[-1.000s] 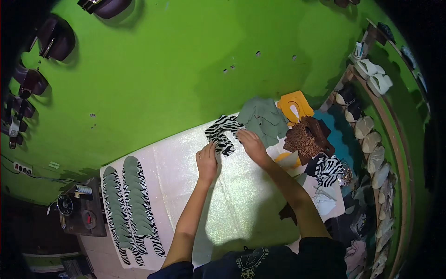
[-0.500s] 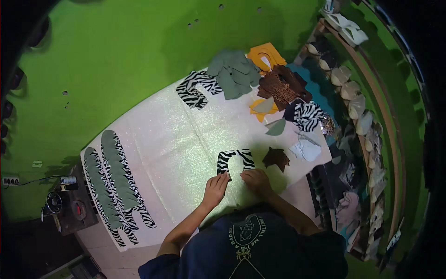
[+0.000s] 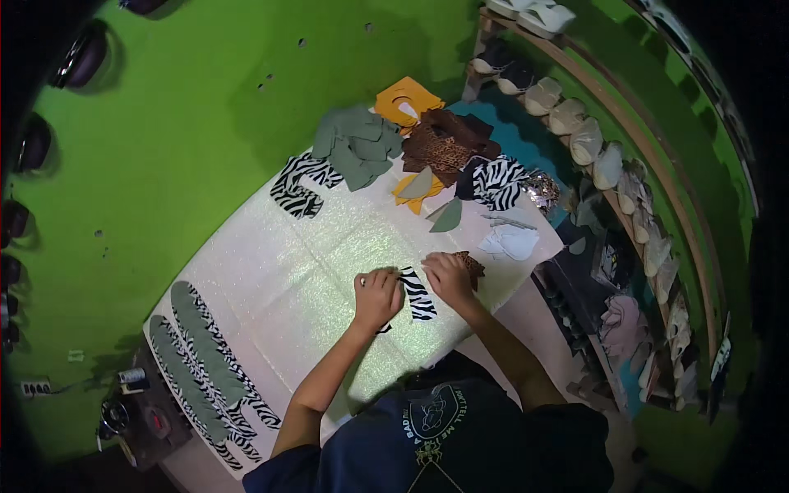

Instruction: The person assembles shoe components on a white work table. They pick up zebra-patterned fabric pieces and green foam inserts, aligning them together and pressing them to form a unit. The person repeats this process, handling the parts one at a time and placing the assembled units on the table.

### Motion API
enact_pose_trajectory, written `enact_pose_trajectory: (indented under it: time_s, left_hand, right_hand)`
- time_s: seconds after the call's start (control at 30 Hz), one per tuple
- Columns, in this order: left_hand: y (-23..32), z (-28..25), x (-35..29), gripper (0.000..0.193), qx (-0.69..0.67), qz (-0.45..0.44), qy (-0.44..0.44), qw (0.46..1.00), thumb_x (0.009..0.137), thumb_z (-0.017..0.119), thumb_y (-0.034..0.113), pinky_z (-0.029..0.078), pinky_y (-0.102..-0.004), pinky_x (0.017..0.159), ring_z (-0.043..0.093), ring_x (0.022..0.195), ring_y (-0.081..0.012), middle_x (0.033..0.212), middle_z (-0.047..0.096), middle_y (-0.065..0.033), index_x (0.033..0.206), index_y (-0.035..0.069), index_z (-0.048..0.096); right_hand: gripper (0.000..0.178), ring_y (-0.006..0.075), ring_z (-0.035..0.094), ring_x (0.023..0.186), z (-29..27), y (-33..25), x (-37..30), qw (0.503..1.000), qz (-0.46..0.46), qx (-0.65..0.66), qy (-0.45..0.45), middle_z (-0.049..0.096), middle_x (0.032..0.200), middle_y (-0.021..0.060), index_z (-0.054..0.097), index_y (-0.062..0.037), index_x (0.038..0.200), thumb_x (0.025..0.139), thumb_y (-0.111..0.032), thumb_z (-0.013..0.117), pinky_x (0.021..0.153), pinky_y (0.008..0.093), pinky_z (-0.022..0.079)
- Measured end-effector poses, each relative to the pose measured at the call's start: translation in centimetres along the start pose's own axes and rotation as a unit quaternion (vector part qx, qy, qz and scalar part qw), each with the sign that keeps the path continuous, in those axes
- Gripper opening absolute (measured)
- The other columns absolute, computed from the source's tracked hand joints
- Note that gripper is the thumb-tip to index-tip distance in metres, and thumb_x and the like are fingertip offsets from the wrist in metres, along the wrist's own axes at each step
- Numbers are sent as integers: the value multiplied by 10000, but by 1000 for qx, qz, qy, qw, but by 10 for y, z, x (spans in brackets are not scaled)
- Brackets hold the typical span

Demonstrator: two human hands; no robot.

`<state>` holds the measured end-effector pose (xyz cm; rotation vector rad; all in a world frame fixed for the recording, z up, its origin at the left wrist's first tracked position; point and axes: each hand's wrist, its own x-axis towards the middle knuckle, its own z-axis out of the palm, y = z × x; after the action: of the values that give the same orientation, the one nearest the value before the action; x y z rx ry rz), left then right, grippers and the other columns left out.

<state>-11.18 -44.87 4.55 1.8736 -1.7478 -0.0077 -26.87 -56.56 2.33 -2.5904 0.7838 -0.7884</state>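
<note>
here, our curled left hand [image 3: 379, 299] and right hand [image 3: 449, 279] flank a zebra-striped piece [image 3: 420, 300] (gripping or merely touching, we cannot tell).

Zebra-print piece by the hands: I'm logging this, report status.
Left hand covering part of zebra-print piece. Right hand beside it. Leopard-print piece close by, partly hidden behind right hand.

The left hand [image 3: 379, 297] covers part of the zebra-striped piece [image 3: 420, 296]; whether it pinches the edge is hidden. The right hand [image 3: 449, 277] hides part of the leopard-print scrap [image 3: 472, 267]. The lower edge cuts off the dark shirt [image 3: 493, 435], the upper edge a dark wall-mounted object [image 3: 145, 5].
</note>
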Motion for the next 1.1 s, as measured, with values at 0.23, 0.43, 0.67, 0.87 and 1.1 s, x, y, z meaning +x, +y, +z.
enact_pose_trajectory:
  time_s: [0.23,0.43,0.67,0.87,1.1]
  left_hand:
    - [-16,51,80,481,35,85,-98,991,752,524,129,302,-441,920,422,1125,-270,1213,464,-113,1216,36,437]
    - [-19,74,115,416,70,145,-131,978,769,498,151,318,-460,913,421,1123,-294,1227,465,-110,1161,12,481]
    - [-15,88,112,480,93,111,-153,978,750,496,155,270,-502,926,380,1162,-286,1257,438,-73,1220,65,448]
    - [-15,91,109,485,119,101,-141,978,751,500,166,253,-520,915,376,1164,-282,1285,419,-40,1226,90,447]
    - [1,88,116,410,49,-4,-154,987,750,499,177,296,-498,851,440,1073,-265,1215,470,-38,1151,91,503]
  right_hand:
    - [263,216,517,879,8,42,37,988,98,-108,44,543,918,38,574,-74,915,732,-256,624,760,353,372]
    - [356,214,503,912,11,47,50,971,146,-188,-19,538,922,56,575,-78,942,700,-330,642,757,344,369]
    - [241,237,491,874,30,55,44,972,94,-211,33,525,851,63,583,-75,820,699,-279,623,728,364,375]
    - [242,235,491,868,33,59,41,968,70,-237,44,525,860,67,585,-79,857,704,-263,615,746,364,371]
    - [232,232,495,849,29,59,51,970,83,-224,39,519,855,67,564,-86,827,667,-243,629,747,360,373]
